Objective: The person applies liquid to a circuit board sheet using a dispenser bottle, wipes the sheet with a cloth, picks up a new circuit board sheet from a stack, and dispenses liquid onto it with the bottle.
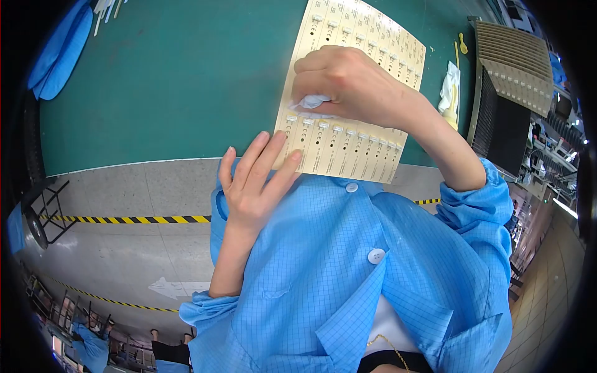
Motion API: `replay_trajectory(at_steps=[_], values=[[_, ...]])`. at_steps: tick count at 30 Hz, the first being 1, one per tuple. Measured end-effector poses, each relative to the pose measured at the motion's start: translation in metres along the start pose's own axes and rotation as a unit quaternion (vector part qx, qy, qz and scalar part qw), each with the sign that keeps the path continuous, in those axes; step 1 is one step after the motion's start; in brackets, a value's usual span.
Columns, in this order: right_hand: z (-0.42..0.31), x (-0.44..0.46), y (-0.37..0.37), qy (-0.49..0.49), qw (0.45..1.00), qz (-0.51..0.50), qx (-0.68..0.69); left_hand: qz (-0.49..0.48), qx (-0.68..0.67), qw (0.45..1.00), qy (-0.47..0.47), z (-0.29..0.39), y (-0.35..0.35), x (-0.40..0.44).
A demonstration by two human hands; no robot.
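Observation:
A cream-coloured circuit board panel [348,149] lies on the green table mat, marked off in several narrow strips with printed text, CE marks, dark dots and small white connectors. My left hand [255,183] is spread, with its fingertips resting on the panel's near left corner and the mat edge. Across the panel's middle reaches my right hand [342,78], its fingers closed around a crumpled white wipe [314,102]. The wipe touches the board just above the nearer row of connectors. My right hand and forearm hide part of the panel.
A black rack [485,118] at the right bears a similar light panel [513,53]. Beside it lie a white packet [449,87] and a small yellow piece [462,43]. Blue cloth [59,53] sits at the far left, near several thin white sticks [107,11].

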State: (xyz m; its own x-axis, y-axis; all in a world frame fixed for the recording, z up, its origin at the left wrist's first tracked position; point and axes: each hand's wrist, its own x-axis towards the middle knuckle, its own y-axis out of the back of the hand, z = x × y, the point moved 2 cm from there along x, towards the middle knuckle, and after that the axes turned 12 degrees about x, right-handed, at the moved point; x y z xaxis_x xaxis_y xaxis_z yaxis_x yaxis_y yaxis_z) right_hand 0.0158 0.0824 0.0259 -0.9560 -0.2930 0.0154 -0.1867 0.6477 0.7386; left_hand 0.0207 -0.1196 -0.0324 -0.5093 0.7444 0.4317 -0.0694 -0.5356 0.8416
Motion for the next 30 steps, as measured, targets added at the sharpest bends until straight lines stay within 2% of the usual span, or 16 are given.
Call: replay_trajectory(at_steps=[8, 26, 30], values=[[-0.003, 0.004, 0.001, -0.003, 0.999, -0.032, -0.012, 0.002, -0.023, 1.0, 0.002, 0.0, 0.0, 0.0], [-0.01, 0.011, -0.004, -0.011, 0.999, -0.021, -0.029, 0.002, -0.034, 0.999, 0.006, 0.0, 0.0, -0.001], [-0.006, 0.016, -0.008, -0.009, 1.0, -0.004, 0.009, 0.001, -0.031, 1.0, 0.005, 0.0, 0.001, -0.001]])
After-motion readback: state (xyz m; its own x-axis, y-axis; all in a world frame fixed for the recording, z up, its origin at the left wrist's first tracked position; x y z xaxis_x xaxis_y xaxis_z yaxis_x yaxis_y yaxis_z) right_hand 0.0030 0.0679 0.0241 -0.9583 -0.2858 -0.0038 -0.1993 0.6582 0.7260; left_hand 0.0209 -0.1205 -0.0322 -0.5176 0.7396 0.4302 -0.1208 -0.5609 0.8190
